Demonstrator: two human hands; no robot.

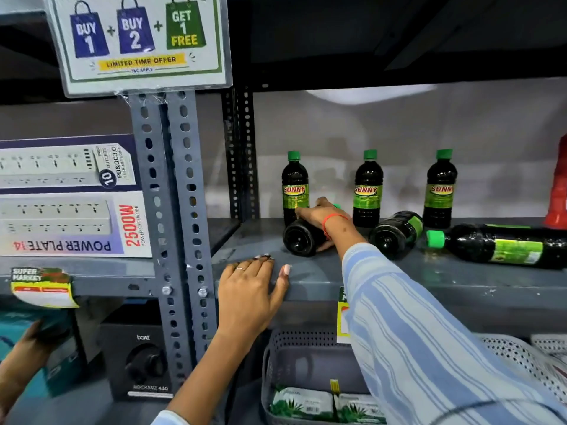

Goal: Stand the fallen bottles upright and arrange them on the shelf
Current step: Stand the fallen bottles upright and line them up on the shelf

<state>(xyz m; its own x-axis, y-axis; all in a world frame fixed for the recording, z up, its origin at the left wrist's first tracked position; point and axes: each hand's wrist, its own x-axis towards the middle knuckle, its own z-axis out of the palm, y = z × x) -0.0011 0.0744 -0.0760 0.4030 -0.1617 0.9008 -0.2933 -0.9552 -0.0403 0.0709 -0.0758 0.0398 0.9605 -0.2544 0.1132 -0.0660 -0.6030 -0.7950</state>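
Wrapping the right hand (322,217) around the leftmost fallen bottle (302,237), lying base-outward on the shelf (306,285) below the upright ones, probably full, heavy and slick, best gripped mid-body, while resting the left hand (250,297) flat, fingers spread, holding nothing.

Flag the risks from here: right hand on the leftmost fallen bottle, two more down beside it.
1. The right hand grips the fallen dark bottle right in front of a standing green-capped Sunny bottle; tipping it up could topple that one.
2. The middle fallen bottle lies close by on its round side; a nudge might roll it toward the grey shelf edge.
3. The left hand only rests on the edge, so it cannot catch anything.
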